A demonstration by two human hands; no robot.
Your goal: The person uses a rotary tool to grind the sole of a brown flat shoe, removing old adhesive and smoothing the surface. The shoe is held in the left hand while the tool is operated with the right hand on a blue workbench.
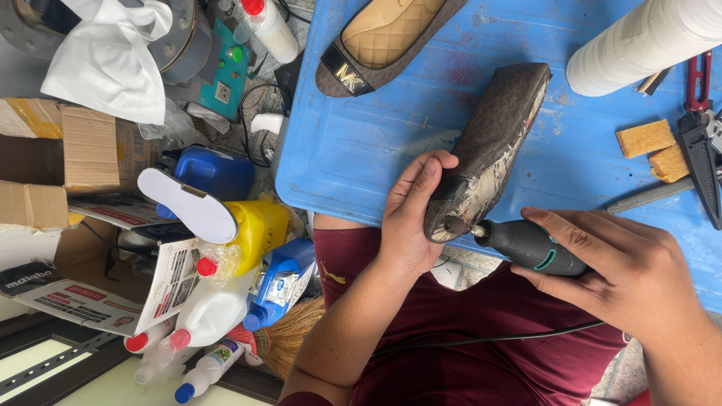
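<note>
Two bare hands work at the near edge of a blue table (361, 150). The left hand (410, 218) is closed around the heel end of a brown flat shoe (492, 146), thumb and fingers wrapped over its back so that the worn, scuffed sole faces up and the toe rests on the table, pointing away from the person. The right hand (624, 274) grips a dark grey rotary tool (526, 244) with a teal band, fingers curled along its body; the tool lies nearly level and its small tip touches the heel of the shoe just beside the left thumb. A thin black cord (489, 340) runs from the tool across the person's maroon shorts (466, 331). Farther up the table lies a second flat shoe (383, 41), of the same brown colour, its quilted tan insole up and a metal ornament on its toe. To the right stand a white roll (647, 41), two yellow sponge blocks (654, 146), red-handled pliers (698, 79) and a dark-handled tool (703, 165). On the floor to the left, well apart from the hands, are a white insole (188, 203) lying on blue and yellow jugs (241, 203), several white bottles with red caps (203, 312), cardboard boxes (83, 150), a straw broom (293, 338) and a white cloth (113, 53) draped over a machine.
</note>
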